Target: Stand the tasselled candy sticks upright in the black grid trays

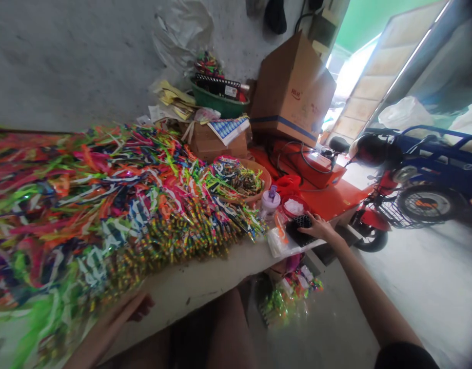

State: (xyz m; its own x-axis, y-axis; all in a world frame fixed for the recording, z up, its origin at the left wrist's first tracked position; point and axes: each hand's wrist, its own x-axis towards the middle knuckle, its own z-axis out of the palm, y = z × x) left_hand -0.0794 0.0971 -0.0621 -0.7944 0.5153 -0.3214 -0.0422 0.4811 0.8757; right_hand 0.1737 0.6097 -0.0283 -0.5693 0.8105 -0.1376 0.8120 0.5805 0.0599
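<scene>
My right hand [317,228] grips the near edge of a black object with a honeycomb-like pattern [303,221] at the right end of the table; its exact kind is unclear. Beside it lie a dark flat piece and a clear plastic bag [277,241] with orange on it. My left hand [140,307] hangs at the table's front edge, blurred, its fingers partly hidden. Nearest to it is a large spread of thin sticks with colourful ribbon strips [155,205], their patterned stick ends pointing toward me.
Behind my right hand stand a lidded cup [270,204] and a red bowl [294,207] with white pieces. A basin [262,179] holds more sticks. Farther back are a cardboard box [290,92] and a green tub [218,102]. Bagged bundles [292,292] sit below the table; a three-wheeler [432,179] stands right.
</scene>
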